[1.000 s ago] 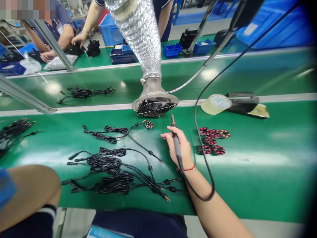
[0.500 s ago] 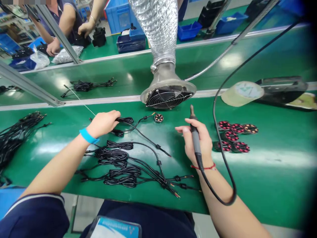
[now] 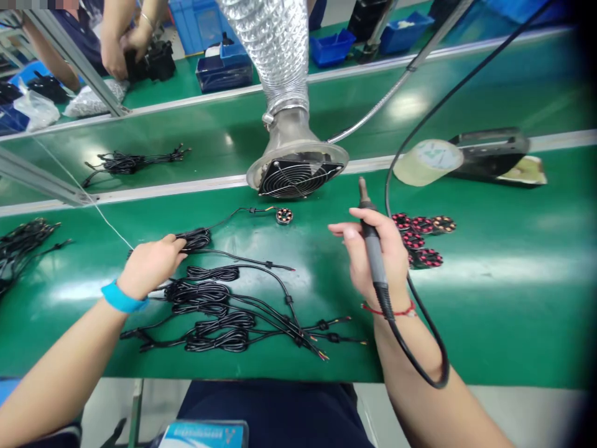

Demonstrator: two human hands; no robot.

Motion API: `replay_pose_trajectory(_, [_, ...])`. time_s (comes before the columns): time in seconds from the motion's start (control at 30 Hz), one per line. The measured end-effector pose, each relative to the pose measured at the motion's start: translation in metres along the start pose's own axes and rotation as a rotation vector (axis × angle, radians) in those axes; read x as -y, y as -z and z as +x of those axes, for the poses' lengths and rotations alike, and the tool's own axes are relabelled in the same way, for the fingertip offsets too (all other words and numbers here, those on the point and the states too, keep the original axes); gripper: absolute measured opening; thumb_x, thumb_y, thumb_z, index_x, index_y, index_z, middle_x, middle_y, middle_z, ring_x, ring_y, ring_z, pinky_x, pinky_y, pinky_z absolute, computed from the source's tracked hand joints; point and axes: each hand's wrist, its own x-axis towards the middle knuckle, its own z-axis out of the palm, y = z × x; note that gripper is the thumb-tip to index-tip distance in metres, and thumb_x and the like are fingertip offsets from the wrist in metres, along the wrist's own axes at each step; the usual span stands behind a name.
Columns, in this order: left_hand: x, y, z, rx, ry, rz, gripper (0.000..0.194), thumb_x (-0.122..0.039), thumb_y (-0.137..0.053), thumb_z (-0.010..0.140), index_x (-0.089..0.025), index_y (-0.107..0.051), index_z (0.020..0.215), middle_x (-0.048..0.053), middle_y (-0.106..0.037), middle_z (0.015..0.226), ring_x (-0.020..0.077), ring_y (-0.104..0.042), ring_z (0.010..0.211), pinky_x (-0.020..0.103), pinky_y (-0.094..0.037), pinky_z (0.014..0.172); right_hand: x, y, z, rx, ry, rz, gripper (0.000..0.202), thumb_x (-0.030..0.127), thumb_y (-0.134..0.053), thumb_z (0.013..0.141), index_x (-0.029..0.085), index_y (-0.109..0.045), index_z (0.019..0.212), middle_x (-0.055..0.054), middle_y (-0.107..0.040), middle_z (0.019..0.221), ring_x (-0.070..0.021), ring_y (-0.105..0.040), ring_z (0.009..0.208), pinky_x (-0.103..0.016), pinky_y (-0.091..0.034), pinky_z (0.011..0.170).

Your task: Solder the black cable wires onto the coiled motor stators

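Right grip [image 3: 394,261]: we see it closed around the grey handle of a soldering iron [image 3: 374,258], whose metal tip points toward the tabletop's far edge. Our left grip [image 3: 152,264] has fingers and thumb together on the upper cable coil [image 3: 198,238], left of the tabletop's middle; its underside is hidden. From this coil a thin lead runs to a wound ring [image 3: 284,216] near the far edge, beneath a fan hood [image 3: 298,177]. We judge the coil light and pliable, best taken by its bundled loops; the bare wire ends look fragile. Small and stiff, the ring favours a hold on its outer rim; the iron, only its handle, since the tip may be hot. Note the smooth, glossy green tabletop [image 3: 504,311], with further coils [image 3: 205,295] toward its near edge and red-wound rings [image 3: 422,225] right of the iron. Beyond the far edge, we observe co-workers' hands [image 3: 114,56] and blue bins [image 3: 332,48].
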Motion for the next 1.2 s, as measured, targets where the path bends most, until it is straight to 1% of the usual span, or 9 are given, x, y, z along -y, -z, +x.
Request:
replay_pose_trajectory(0.17, [0.003,0.023,0.001,-0.046,0.027,0.044,0.044,-0.032,-0.029,0.1,-0.011,-0.057,0.126,0.016,-0.063,0.115,0.0311,-0.068,0.081,0.036,-0.043,0.057,0.022,0.059,0.0,0.143,0.07,-0.255,0.032,0.039,-0.052,0.095,0.027,-0.059,0.124,-0.005,-0.077,0.098,-0.0203,-0.075,0.088,-0.037,-0.06,0.079])
replay_pose_trajectory(0.23, [-0.001,0.037,0.001,-0.115,-0.034,-0.086,0.045,-0.039,-0.031,0.1,-0.013,-0.058,0.125,0.015,-0.062,0.115,0.029,-0.066,0.085,0.035,-0.046,0.063,0.018,0.084,-0.006,0.178,0.098,-0.343,0.036,0.042,-0.049,0.096,0.029,-0.056,0.129,-0.004,-0.077,0.099,-0.0207,-0.076,0.086,-0.036,-0.061,0.075])
replay_pose_trajectory(0.3, [-0.011,0.051,0.008,-0.089,-0.224,-0.389,0.044,-0.047,-0.039,0.097,-0.018,-0.06,0.122,0.01,-0.063,0.111,0.0242,-0.063,0.089,0.033,-0.048,0.071,0.005,0.103,-0.013,0.182,0.097,-0.422,0.036,0.043,-0.049,0.096,0.029,-0.056,0.129,-0.004,-0.078,0.098,-0.0224,-0.076,0.087,-0.037,-0.061,0.075])
replay_pose_trajectory(0.43, [-0.051,0.074,0.036,0.178,-0.67,-0.978,0.041,-0.045,-0.036,0.098,-0.021,-0.067,0.106,0.004,-0.065,0.103,0.0155,-0.059,0.093,0.025,-0.048,0.082,-0.035,0.116,-0.024,0.213,0.164,-0.592,0.034,0.039,-0.053,0.09,0.023,-0.061,0.118,-0.009,-0.075,0.103,-0.0279,-0.072,0.089,-0.043,-0.058,0.075])
replay_pose_trajectory(0.57, [-0.098,0.086,0.06,0.374,-0.698,-1.121,0.037,-0.04,-0.041,0.096,-0.014,-0.065,0.084,0.001,-0.059,0.072,0.0103,-0.052,0.064,0.021,-0.043,0.058,-0.061,0.103,-0.024,0.257,0.208,-0.761,0.034,0.023,-0.047,0.084,0.019,-0.063,0.114,-0.012,-0.072,0.094,-0.0309,-0.066,0.086,-0.048,-0.055,0.075])
replay_pose_trajectory(0.67, [-0.122,0.085,0.069,0.423,-0.617,-1.113,0.031,-0.033,-0.04,0.095,-0.014,-0.06,0.081,-0.001,-0.059,0.069,0.0073,-0.047,0.05,0.021,-0.039,0.052,-0.054,0.081,-0.019,0.231,0.224,-0.763,0.038,0.018,-0.049,0.08,0.02,-0.062,0.116,-0.01,-0.071,0.087,-0.029,-0.064,0.081,-0.046,-0.054,0.075])
replay_pose_trajectory(0.9, [-0.128,0.058,0.09,-0.038,-0.433,-1.124,0.028,-0.027,-0.043,0.092,-0.014,-0.063,0.077,0.0,-0.059,0.071,0.0125,-0.051,0.069,0.025,-0.038,0.066,0.0,0.002,-0.016,0.423,0.179,-0.432,0.044,0.013,-0.045,0.083,0.022,-0.054,0.125,-0.007,-0.075,0.099,-0.0243,-0.07,0.085,-0.041,-0.058,0.08])
replay_pose_trajectory(1.03, [-0.126,0.048,0.097,-0.091,-0.387,-1.13,0.03,-0.033,-0.046,0.094,-0.014,-0.06,0.077,0.001,-0.059,0.074,0.0136,-0.051,0.071,0.026,-0.038,0.067,0.008,-0.021,-0.018,0.465,0.14,-0.271,0.053,0.008,-0.042,0.079,0.022,-0.048,0.13,-0.008,-0.073,0.109,-0.0228,-0.071,0.095,-0.041,-0.059,0.084])
replay_pose_trajectory(1.2, [-0.132,0.049,0.096,-0.137,-0.511,-0.987,0.027,-0.028,-0.045,0.096,-0.014,-0.068,0.09,0.007,-0.067,0.094,0.0194,-0.059,0.091,0.031,-0.043,0.084,-0.004,-0.02,-0.021,0.399,0.126,-0.285,0.056,0.007,-0.046,0.075,0.023,-0.049,0.128,-0.01,-0.07,0.115,-0.0255,-0.067,0.105,-0.046,-0.057,0.091])
